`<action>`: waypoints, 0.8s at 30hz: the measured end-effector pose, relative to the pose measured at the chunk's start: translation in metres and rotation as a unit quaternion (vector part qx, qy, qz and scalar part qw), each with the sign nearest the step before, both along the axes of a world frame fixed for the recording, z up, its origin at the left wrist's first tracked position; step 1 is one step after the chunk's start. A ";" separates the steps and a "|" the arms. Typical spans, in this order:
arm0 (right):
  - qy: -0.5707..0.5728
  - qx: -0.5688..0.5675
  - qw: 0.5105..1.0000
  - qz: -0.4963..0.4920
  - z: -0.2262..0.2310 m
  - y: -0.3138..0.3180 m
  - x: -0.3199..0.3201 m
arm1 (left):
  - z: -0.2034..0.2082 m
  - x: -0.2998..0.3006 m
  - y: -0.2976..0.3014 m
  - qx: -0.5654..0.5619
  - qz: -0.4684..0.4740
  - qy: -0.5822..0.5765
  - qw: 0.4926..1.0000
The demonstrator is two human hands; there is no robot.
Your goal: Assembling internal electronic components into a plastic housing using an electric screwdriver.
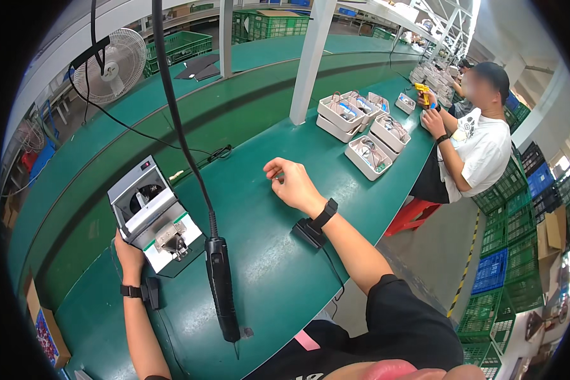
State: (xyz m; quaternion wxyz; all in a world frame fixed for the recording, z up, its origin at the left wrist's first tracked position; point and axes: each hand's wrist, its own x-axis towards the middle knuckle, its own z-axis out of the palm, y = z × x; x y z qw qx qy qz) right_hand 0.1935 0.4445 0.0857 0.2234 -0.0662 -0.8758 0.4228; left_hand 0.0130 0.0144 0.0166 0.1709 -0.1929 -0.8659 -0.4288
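Note:
A grey-and-black box-shaped machine (147,206) stands at the left of the green bench, a switch on its top corner and a white front plate carrying a metal bracket (171,235). My left hand (128,254) grips its near left side, with most of the fingers hidden behind the casing. Beside the machine hangs a black electric screwdriver (219,288), bit down, on a thick cord; neither hand touches it. My right hand (296,187) is over the middle of the bench, fingers loosely bent and apart, with nothing visible in them. Black bands with corded clips circle both wrists.
Pale trays (367,158) of wired parts stand stacked to the right. Farther along, a seated person (481,139) holds a yellow tool (422,94). A white fan (115,66) and a white post (313,60) rise behind the bench. A cardboard box (47,329) sits lower left.

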 end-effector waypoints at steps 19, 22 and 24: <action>0.072 0.094 0.992 -0.053 0.004 0.000 0.004 | 0.001 0.004 0.001 0.011 0.010 0.008 1.000; 0.048 0.060 0.996 -0.039 -0.002 -0.010 0.007 | -0.002 0.004 -0.003 0.005 0.002 -0.002 1.000; 0.064 0.122 0.990 -0.018 0.001 -0.006 0.003 | 0.000 0.000 -0.005 0.020 -0.006 -0.008 1.000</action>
